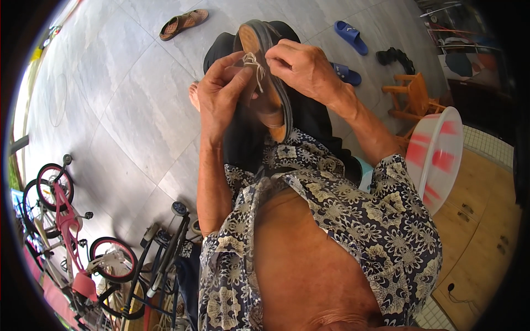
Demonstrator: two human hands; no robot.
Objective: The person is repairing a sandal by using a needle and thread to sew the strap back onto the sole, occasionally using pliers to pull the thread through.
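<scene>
A sandal point(270, 100) with a tan insole and dark sole and straps lies lengthwise on my dark-trousered lap, its upper end over my knees. A bunch of loose pale string point(254, 65) hangs across its upper strap. Thumb and fingers of my left hand point(216, 94) pinch the strap's left side beside this string. On the sandal's other edge, my right hand point(303, 67) has its fingers drawn together in a pinch. Whatever they hold, if anything, is too small to make out.
Another brown sandal point(184, 25) lies on the grey tiles ahead. Blue slippers point(351, 37) and a wooden stool point(411, 96) are at the right, near a translucent red-patterned tub point(441, 151) and wooden cabinet point(477, 204). A pink bicycle point(67, 220) stands lower left.
</scene>
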